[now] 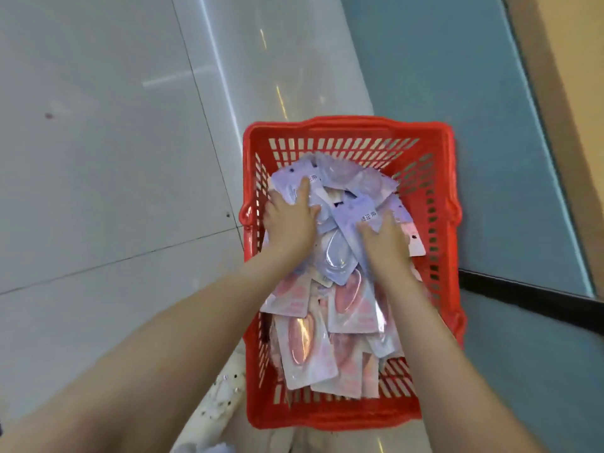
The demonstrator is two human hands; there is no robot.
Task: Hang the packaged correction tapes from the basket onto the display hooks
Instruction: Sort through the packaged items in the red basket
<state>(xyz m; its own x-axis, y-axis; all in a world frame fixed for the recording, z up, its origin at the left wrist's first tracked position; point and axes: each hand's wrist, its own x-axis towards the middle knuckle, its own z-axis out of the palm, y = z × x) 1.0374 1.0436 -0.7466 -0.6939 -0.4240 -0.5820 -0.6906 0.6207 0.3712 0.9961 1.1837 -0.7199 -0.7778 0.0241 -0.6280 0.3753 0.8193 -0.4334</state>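
A red plastic basket (444, 204) stands on the floor, filled with several packaged correction tapes. Purple packs (356, 184) lie piled at its far end, pink packs (310, 354) at the near end. Both my hands reach into the far half. My left hand (289, 223) grips purple packs at the left of the pile, one finger stretched on top and the others curled round their edge. My right hand (384, 238) holds a slanted purple pack (351, 212), thumb on its face. No display hooks are in view.
Pale glossy floor tiles (114, 158) spread to the left of the basket. A blue-grey panel (457, 76) and a tan board (568, 93) rise on the right, with a black strip (523, 289) at their base. Something white with studs (222, 397) lies by the basket's near left corner.
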